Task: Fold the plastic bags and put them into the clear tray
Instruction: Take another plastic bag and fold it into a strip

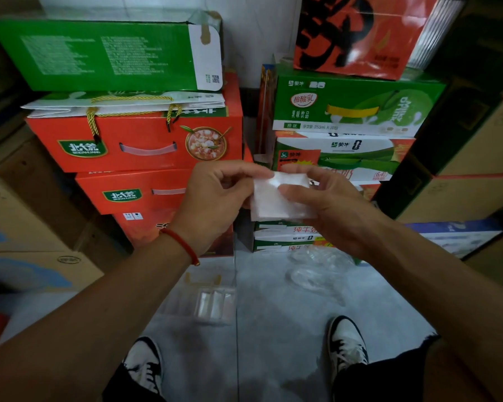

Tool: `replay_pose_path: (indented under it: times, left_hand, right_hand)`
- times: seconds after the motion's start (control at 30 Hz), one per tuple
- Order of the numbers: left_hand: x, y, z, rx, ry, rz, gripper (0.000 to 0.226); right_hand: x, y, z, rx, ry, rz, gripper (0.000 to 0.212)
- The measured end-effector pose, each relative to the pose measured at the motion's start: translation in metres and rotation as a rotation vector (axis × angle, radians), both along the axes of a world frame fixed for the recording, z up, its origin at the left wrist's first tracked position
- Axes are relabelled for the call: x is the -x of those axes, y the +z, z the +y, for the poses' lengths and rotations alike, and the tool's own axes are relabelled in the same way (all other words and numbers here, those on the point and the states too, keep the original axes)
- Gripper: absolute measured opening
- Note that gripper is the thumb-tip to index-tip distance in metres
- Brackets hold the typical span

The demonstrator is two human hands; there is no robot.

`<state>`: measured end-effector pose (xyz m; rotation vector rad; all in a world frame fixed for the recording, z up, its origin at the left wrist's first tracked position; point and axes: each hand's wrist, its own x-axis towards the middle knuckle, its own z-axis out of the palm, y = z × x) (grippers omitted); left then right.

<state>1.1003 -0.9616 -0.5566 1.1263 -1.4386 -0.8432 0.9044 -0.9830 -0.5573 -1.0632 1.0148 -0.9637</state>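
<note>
A white plastic bag (276, 200), folded into a small flat rectangle, is held in the air at chest height. My left hand (215, 198) pinches its upper left corner. My right hand (328, 204) pinches its right side, thumb on top. Below on the grey floor sits the clear tray (183, 303), with folded bags (212, 304) lying in its right part. Loose crumpled clear plastic bags (317, 271) lie on the floor to the right of the tray.
Stacked red cartons (134, 140) stand ahead on the left, green and white milk cartons (346, 111) ahead on the right. Brown cardboard boxes (26, 227) line both sides. My two shoes (346, 346) stand on the floor below.
</note>
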Motion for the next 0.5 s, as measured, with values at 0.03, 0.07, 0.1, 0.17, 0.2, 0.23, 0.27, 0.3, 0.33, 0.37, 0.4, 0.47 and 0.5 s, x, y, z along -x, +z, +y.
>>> replay_pose_path:
  times: [0.03, 0.07, 0.1, 0.17, 0.2, 0.23, 0.27, 0.3, 0.33, 0.37, 0.4, 0.47, 0.5]
  left_hand:
    - [0.0, 0.001, 0.0, -0.022, -0.02, 0.015, 0.033]
    - [0.0, 0.003, 0.001, -0.066, -0.039, 0.045, 0.033]
    - [0.001, 0.004, 0.001, -0.132, -0.049, 0.09, 0.032]
    - [0.002, 0.008, 0.002, -0.32, -0.076, 0.207, 0.023]
    - [0.002, 0.011, 0.002, -0.418, -0.112, 0.268, 0.02]
    - [0.003, 0.012, 0.003, -0.506, -0.157, 0.33, 0.021]
    - [0.003, 0.013, 0.004, -0.579, -0.197, 0.377, 0.025]
    - [0.004, 0.012, 0.005, -0.624, -0.223, 0.39, 0.029]
    - [0.006, 0.011, 0.006, -0.635, -0.233, 0.369, 0.029]
    - [0.008, 0.01, 0.007, -0.619, -0.228, 0.326, 0.026]
    - [0.011, 0.007, 0.008, -0.586, -0.213, 0.286, 0.02]
    - [0.014, 0.003, 0.008, -0.529, -0.178, 0.235, 0.014]
    - [0.013, 0.001, 0.008, -0.511, -0.167, 0.227, 0.014]
  right_hand:
    - [0.0, -0.001, 0.0, 0.035, -0.023, 0.022, 0.043]
    - [0.001, -0.001, 0.0, 0.076, -0.043, 0.055, 0.04]
    - [0.001, -0.001, 0.0, 0.122, -0.061, 0.1, 0.039]
    - [0.002, 0.0, 0.001, 0.245, -0.085, 0.206, 0.042]
    - [0.003, 0.001, 0.001, 0.306, -0.091, 0.256, 0.043]
    - [0.004, 0.001, 0.001, 0.357, -0.1, 0.296, 0.044]
    - [0.004, 0.001, 0.002, 0.397, -0.115, 0.323, 0.045]
    - [0.004, 0.002, 0.002, 0.429, -0.13, 0.34, 0.045]
    - [0.005, 0.002, 0.002, 0.453, -0.139, 0.353, 0.044]
    - [0.004, 0.002, 0.003, 0.471, -0.141, 0.367, 0.044]
    - [0.003, 0.002, 0.003, 0.481, -0.137, 0.379, 0.045]
    - [0.001, 0.002, 0.003, 0.468, -0.127, 0.38, 0.048]
    - [0.001, 0.002, 0.003, 0.441, -0.122, 0.365, 0.05]
